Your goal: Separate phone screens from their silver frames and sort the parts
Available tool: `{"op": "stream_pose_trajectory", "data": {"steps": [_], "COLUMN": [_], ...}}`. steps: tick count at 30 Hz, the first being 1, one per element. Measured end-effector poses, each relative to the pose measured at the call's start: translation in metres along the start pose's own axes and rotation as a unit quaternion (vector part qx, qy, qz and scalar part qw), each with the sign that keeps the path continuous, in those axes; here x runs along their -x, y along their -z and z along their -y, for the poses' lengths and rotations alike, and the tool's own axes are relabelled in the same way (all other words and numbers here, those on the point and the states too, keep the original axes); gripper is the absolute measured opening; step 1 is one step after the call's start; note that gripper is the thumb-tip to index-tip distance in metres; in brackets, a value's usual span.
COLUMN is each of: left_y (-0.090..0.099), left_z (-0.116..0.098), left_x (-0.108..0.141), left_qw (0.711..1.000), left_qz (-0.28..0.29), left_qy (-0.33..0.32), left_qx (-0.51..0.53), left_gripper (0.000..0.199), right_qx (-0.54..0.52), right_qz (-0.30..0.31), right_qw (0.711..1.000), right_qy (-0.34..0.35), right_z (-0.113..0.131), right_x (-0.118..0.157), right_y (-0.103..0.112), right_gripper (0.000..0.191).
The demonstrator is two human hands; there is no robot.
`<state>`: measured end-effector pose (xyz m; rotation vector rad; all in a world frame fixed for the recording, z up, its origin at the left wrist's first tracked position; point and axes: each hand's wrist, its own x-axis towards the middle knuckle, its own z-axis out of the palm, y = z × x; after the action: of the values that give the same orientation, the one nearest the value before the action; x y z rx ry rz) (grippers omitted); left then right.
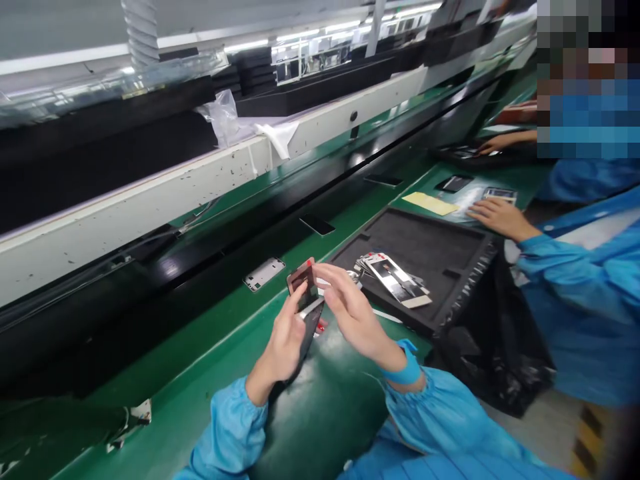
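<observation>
My left hand (284, 337) is closed around a small phone screen panel (296, 272) with a rosy border and a red tab at its top. The fingers of my right hand (353, 310) are bent against the panel's upper right edge. Below the panel, close to my left palm, a dark flat piece (311, 327) with a pale edge is partly hidden by my fingers. A small red spot shows beside it. To the right of my hands, a fanned stack of white-framed phone screens (397, 280) lies on a black foam tray (425, 243).
On the green bench, a silver phone housing (265, 274) and dark phone panels (317, 225) lie along a black strip. A co-worker's hand (500, 217) rests near a yellow sheet (430, 203) at right. A black bag (493, 347) hangs below the tray. A white rail (200, 173) runs behind.
</observation>
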<state>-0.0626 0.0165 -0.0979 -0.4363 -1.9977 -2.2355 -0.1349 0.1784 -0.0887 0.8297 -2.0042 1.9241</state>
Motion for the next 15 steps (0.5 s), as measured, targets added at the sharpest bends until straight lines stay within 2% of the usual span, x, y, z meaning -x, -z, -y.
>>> {"op": "stream_pose_trajectory", "data": {"steps": [2,6,11,15], "left_y": [-0.001,-0.001,0.002,0.002], "left_z": [0.003,0.009,0.015,0.015], "left_x": [0.001,0.002,0.003,0.003], "left_qw": [0.994,0.967,0.951,0.94], "left_qz": [0.012,0.059,0.071,0.076], "left_qy": [-0.044,-0.109,-0.126,-0.127], "left_qx": [-0.097,-0.222,-0.272,-0.306], "left_gripper": [0.078,0.077,0.078,0.079], "right_qx": [-0.03,-0.078,-0.141,-0.159], "right_qz": [-0.014,-0.091,-0.172,-0.164], "right_qw": [0.999,0.991,0.973,0.972], "right_qy": [-0.018,-0.057,-0.059,-0.062], "right_z": [0.003,0.007,0.014,0.012], "right_x": [-0.004,-0.007,-0.008,-0.012], "right_y": [-0.008,-0.021,-0.028,-0.03], "right_gripper": [0.051,0.046,0.042,0.038]}}
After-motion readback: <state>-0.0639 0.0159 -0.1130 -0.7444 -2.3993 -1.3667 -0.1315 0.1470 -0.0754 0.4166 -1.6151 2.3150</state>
